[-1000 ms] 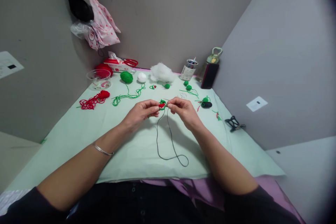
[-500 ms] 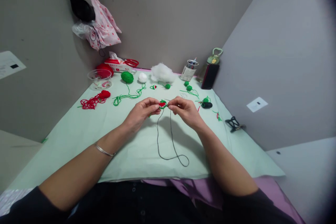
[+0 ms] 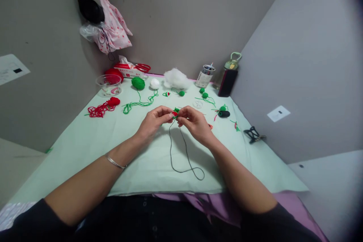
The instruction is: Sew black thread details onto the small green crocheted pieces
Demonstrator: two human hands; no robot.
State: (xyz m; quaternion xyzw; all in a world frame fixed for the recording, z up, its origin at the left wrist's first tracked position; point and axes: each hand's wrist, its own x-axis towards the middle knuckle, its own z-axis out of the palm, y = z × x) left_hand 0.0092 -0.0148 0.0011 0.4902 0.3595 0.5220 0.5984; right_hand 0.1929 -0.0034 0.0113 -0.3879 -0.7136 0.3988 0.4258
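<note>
Over the middle of the table, my left hand [image 3: 153, 121] pinches a small crocheted piece in red and green [image 3: 175, 114] between thumb and fingers. My right hand [image 3: 194, 121] is closed at the right edge of that piece, thumb and forefinger pressed together. A long dark thread [image 3: 171, 147] hangs from the fingertips in a loop and crosses itself on the cloth. One end runs up to my right fingertips; whether a needle is there is hidden. Something small and orange [image 3: 210, 126] shows beside my right hand.
Behind lie red yarn [image 3: 98, 111], a green yarn ball [image 3: 138, 83], a white ball [image 3: 154, 84] and white stuffing [image 3: 176, 79]. A clear tub [image 3: 108, 86], tin [image 3: 204, 76], bottle [image 3: 234, 60] and phone [image 3: 228, 83] stand near the walls. A black spool [image 3: 224, 114] and claw clip [image 3: 253, 135] lie right.
My right hand has moved slightly left, closer against the crocheted piece, and now covers more of it. The upper thread end shifted left with it. My left hand stays almost in place.
</note>
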